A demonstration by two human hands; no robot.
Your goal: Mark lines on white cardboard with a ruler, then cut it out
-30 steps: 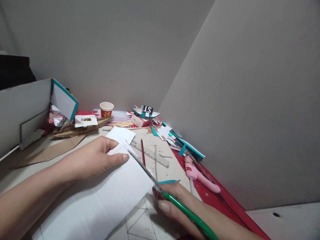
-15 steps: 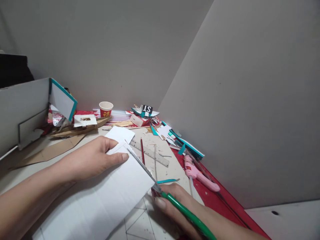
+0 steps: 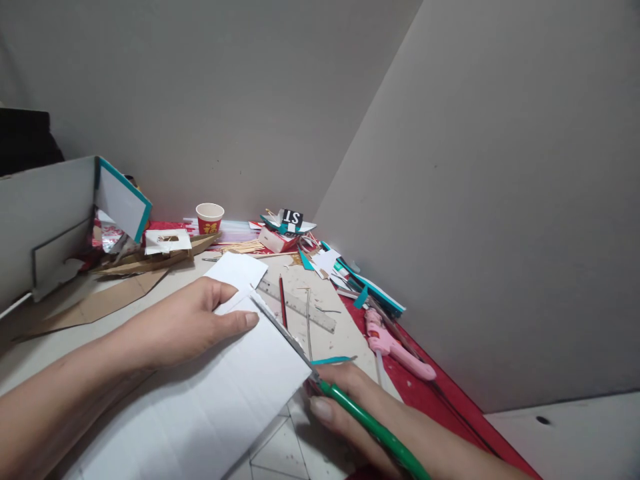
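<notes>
My left hand (image 3: 210, 320) grips a large white board (image 3: 200, 407), thumb on top and fingers hidden beneath. In my right hand (image 3: 345, 400) is a pair of scissors with green handles (image 3: 370, 423). Their metal blade lies along the board's right edge, its tip close to my left thumb. How far the blades are apart is hard to make out. Past the board lie a smaller white piece (image 3: 240, 268), a red pencil (image 3: 283, 300) and a clear ruler (image 3: 300, 305). A teal strip (image 3: 333, 360) rests just beyond my right hand.
A pink glue gun (image 3: 395, 347) lies on the red cloth (image 3: 440, 407) at right. Scraps (image 3: 325, 257) and a paper cup (image 3: 209, 218) line the back by the wall. A brown cardboard strip (image 3: 95, 308) and a white box-like structure (image 3: 45, 200) stand at left.
The view has shifted slightly. Both hands keep their holds on the board and scissors, with the blade still along the board's edge; the board has tilted very little.
</notes>
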